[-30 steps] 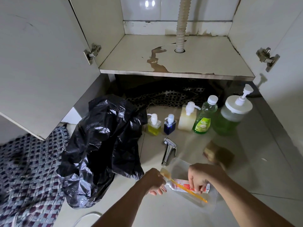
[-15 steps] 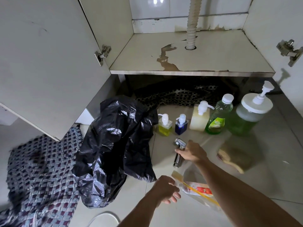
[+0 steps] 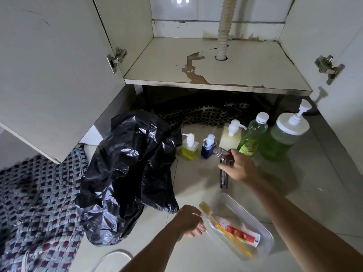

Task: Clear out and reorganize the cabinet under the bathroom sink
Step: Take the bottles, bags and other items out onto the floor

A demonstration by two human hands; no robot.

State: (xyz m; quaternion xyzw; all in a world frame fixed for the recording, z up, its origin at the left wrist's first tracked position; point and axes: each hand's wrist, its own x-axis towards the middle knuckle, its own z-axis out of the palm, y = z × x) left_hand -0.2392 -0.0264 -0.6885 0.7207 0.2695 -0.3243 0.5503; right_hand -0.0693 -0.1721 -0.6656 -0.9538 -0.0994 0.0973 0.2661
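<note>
Right hand (image 3: 240,167) is curling round the upper body of the chrome sprayer head (image 3: 224,165), fingers and thumb wrapping it, nozzle end pointing toward the bottles; whether its lower end is touching the floor (image 3: 324,203) cannot be told. The grip probably sits high on the handle so the piece comes up balanced, most likely bound for the cabinet shelf (image 3: 245,71), which is standing bare apart from the drain hose (image 3: 224,36) passing through its back middle and a peeled patch near its front edge. Left hand (image 3: 189,219) is holding nothing, fingers loose, resting just beside the near-left corner of the clear tray (image 3: 263,226), possibly steadying it. Inside the tray, a yellow toothbrush (image 3: 225,230) is lying diagonally over a toothpaste tube (image 3: 243,233), seemingly grouped as small items to go back together. Five soap bottles (image 3: 231,134) are standing upright in a row on the floor below the shelf's front edge, sorted by height, smallest at left. A black rubbish bag (image 3: 127,173) is slumping open at the left, near enough for discards. A woven mat (image 3: 39,203) is lying at the floor's left edge.
</note>
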